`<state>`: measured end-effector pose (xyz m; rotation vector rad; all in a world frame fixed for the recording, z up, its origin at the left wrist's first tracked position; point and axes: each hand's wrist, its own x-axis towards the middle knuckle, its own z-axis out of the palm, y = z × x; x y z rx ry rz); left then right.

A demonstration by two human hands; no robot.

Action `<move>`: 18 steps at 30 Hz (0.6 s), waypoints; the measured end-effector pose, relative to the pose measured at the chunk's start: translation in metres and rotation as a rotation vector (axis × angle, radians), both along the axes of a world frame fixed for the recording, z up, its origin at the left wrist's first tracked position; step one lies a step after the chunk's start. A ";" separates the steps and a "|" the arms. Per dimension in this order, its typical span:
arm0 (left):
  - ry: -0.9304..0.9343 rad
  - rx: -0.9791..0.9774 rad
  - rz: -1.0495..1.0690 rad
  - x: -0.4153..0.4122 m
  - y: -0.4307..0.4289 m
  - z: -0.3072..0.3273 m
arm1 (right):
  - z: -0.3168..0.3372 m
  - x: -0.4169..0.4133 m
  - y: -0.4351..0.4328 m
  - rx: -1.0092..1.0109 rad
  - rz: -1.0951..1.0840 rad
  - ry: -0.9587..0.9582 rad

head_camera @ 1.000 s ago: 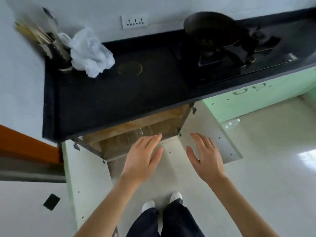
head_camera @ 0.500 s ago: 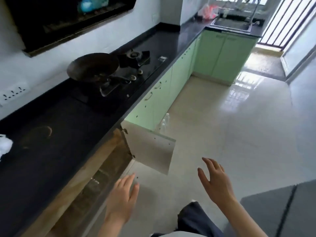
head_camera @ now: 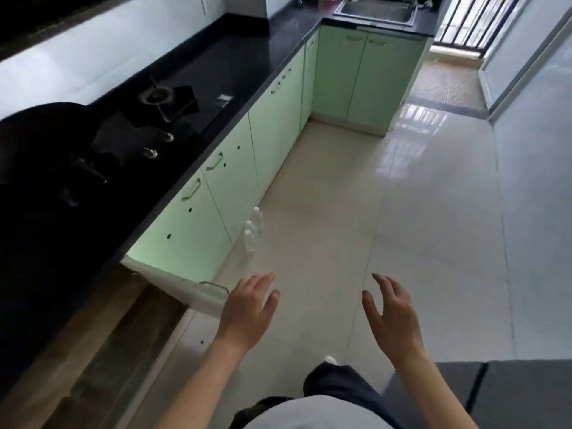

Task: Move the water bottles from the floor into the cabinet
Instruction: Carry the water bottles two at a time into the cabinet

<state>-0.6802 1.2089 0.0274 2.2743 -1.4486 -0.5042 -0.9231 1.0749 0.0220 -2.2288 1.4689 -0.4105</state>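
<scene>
Clear water bottles [head_camera: 253, 232] with white caps stand in a short row on the pale tiled floor, close against the green cabinet fronts. The cabinet [head_camera: 102, 332] at the lower left is open, its green door [head_camera: 182, 274] swung out towards me. My left hand [head_camera: 247, 308] hovers just right of that door's edge, fingers spread and empty. My right hand [head_camera: 393, 317] is held out over the floor, also open and empty. Both hands are well short of the bottles.
A black countertop [head_camera: 216, 75] with a gas stove [head_camera: 161, 100] and a dark wok [head_camera: 40, 140] runs along the left. More green cabinets [head_camera: 365, 75] and a sink [head_camera: 377, 9] stand at the far end. A dark grey mat [head_camera: 495, 394] lies at the lower right.
My view has swung from the open cabinet to the right, down the kitchen floor. Both hands came away from the cabinet opening and now reach forward over the floor, still empty.
</scene>
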 end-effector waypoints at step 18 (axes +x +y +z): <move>0.039 -0.027 0.259 0.139 -0.289 -0.016 | 0.005 0.188 -0.339 -0.035 0.349 0.013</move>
